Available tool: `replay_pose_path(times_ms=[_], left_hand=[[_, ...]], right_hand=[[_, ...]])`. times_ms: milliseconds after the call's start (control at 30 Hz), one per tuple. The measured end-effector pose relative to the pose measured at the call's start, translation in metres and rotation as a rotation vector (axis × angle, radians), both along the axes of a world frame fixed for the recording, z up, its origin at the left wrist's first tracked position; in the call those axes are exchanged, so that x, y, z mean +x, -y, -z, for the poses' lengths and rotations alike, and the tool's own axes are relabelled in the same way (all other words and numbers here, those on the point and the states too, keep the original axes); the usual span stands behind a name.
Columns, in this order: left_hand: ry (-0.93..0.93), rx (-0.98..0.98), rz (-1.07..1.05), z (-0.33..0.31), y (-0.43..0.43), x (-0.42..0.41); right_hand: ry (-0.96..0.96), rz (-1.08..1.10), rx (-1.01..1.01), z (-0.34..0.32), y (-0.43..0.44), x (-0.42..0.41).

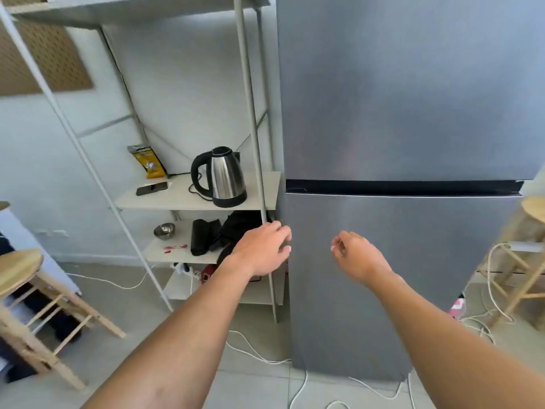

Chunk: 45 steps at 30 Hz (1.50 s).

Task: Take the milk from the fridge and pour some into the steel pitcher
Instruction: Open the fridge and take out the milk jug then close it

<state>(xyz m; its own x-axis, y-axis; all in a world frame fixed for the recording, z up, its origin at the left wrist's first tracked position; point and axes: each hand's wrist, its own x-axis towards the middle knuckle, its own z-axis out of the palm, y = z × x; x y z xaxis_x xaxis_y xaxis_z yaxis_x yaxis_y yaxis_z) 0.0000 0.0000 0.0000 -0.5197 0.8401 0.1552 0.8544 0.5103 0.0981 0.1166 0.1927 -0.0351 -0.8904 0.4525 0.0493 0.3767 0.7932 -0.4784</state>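
Observation:
A tall grey two-door fridge fills the right half of the head view, both doors closed. My left hand rests on the left edge of the lower door, its fingers curled around that edge. In front of the lower door hovers my right hand, loosely curled, holding nothing and not touching the door. Neither milk nor a steel pitcher shows anywhere.
A metal shelf rack stands close to the fridge's left side, carrying a steel kettle, a phone, a yellow bag and a small steel bowl. Wooden stools stand at left and right. White cables cross the floor.

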Motion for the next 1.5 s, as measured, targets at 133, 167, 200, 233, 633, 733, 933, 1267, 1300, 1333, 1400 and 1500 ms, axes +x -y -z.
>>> replay_pose_path(times_ms=[133, 167, 200, 233, 633, 733, 933, 1267, 1300, 1333, 1400, 1500], left_hand=[[-0.151, 0.103, 0.081, -0.012, -0.016, -0.050], [-0.197, 0.125, 0.112, -0.016, -0.023, -0.061], [-0.231, 0.157, 0.146, -0.020, -0.033, -0.072], [-0.271, 0.175, 0.166, -0.024, -0.042, -0.081], [-0.943, 0.317, 0.448, -0.053, -0.133, -0.166], [-1.038, 0.416, 0.485, -0.044, -0.143, -0.182], [-1.088, 0.586, 0.523, -0.036, -0.156, -0.190], [-1.074, 0.639, 0.540, -0.033, -0.156, -0.194], [-1.076, 0.633, 0.542, -0.034, -0.155, -0.195], [-1.077, 0.630, 0.545, -0.034, -0.154, -0.195], [-1.067, 0.629, 0.557, -0.032, -0.154, -0.196], [-1.034, 0.611, 0.564, -0.037, -0.151, -0.195]], right_hand=[[-0.056, 0.066, 0.019, -0.007, -0.002, -0.033], [-0.063, 0.076, 0.027, -0.007, -0.004, -0.041], [-0.069, 0.094, 0.036, -0.007, -0.006, -0.051], [-0.069, 0.106, 0.050, -0.005, -0.008, -0.059], [-0.243, 0.128, 0.395, 0.004, -0.017, -0.134], [-0.255, 0.126, 0.445, 0.004, -0.028, -0.142], [-0.260, 0.122, 0.412, 0.003, -0.044, -0.146], [-0.193, 0.185, 0.299, -0.009, -0.034, -0.148], [-0.184, 0.189, 0.299, -0.011, -0.033, -0.149], [-0.177, 0.189, 0.302, -0.013, -0.033, -0.149], [-0.173, 0.191, 0.297, -0.015, -0.032, -0.145], [-0.209, 0.168, 0.311, -0.013, -0.026, -0.129]])
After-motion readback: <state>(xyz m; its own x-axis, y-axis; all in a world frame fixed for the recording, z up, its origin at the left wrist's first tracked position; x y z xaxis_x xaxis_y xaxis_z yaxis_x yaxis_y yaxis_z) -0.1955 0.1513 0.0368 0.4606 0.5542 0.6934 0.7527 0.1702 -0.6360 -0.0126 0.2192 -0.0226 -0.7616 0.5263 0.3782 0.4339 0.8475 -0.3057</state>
